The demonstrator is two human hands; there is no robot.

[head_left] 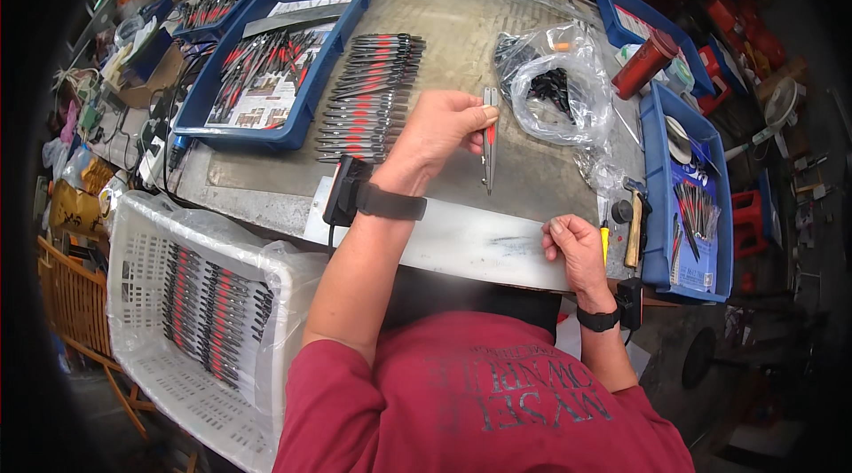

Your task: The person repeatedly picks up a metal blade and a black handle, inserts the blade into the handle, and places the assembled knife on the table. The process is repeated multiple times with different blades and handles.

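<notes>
- The left hand [439, 131] pinches a tool [489, 139] by its upper end, thumb and fingertips closed on the red part near the top.
- The tool is slim, grey metal with a red patch; its long axis runs nearly straight away from the person, and its pointed end hangs below the fingers toward the metal strip [461, 242].
- The tool is clear of the table [461, 20], just right of the left hand's knuckles.
- The right hand [572, 247] rests curled on the strip's right end, fingers folded in; whether it grips anything small I cannot tell.
- Left of the left fingers lies a row of red-and-black tools [368, 96], and past it a blue tray [266, 131] holding more.
- Beyond the tool's top end sits a clear bag [568, 91] of dark parts.
- A hammer [634, 224] lies just right of the right hand.
</notes>
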